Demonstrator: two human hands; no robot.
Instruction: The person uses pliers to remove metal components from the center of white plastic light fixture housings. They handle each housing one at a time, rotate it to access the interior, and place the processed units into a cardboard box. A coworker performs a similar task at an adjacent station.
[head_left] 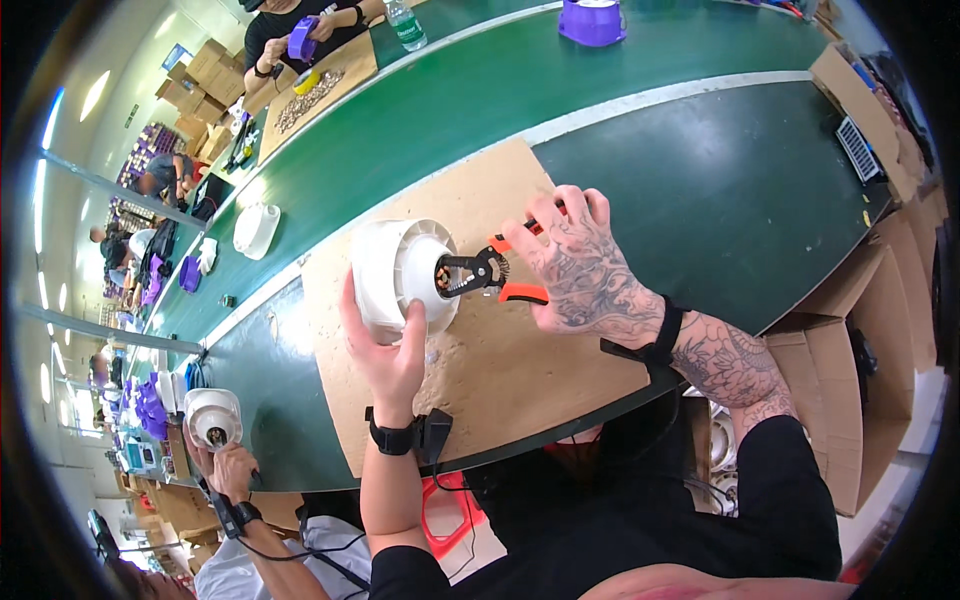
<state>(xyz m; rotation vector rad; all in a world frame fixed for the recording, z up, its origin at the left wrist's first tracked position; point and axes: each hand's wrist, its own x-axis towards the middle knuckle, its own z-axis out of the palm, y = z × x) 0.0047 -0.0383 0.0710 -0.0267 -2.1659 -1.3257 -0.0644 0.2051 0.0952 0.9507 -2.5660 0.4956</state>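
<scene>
I see a long green counter point(640, 90) with a white stripe running down it, and on it a brown board point(520, 370) right in front of me. On the board's far left part sits a white housing point(400, 272), round and ribbed, lying on its side with its open end facing right. My left hand point(388, 345) cups it from the near side, fingers spread and open against its shell, thumb up along the rim. My right hand point(578, 268) is closed around the orange handles of the pliers point(490, 275), just right of the housing. The black nose of the pliers reaches into the housing's opening, where a small metal part shows. Further left, another person's hand point(232, 468) holds a second white housing point(213, 418). A purple tub point(592, 22) stands at the far edge.
</scene>
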